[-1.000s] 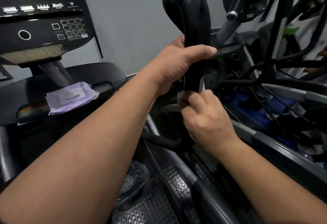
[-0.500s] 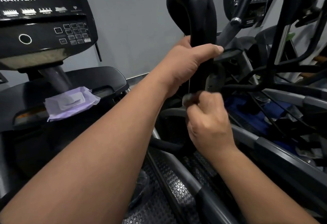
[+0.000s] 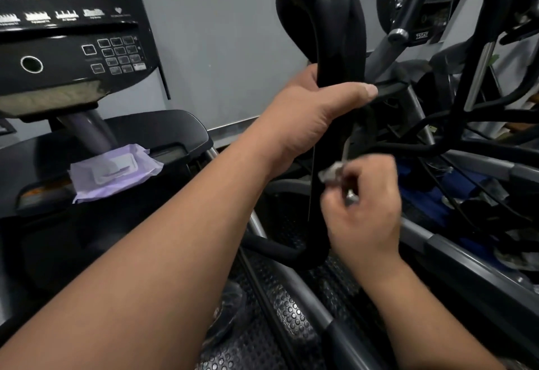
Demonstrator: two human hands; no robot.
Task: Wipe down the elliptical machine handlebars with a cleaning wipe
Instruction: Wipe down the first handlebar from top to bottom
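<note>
Handlebar (image 3: 335, 34) gripped by left hand (image 3: 306, 115); right hand (image 3: 364, 206) clutches wipe (image 3: 331, 172).

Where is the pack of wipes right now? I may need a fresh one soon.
In the head view the purple wipes pack lies at left on the machine's black console shelf, below the keypad, left of the left hand.
</note>
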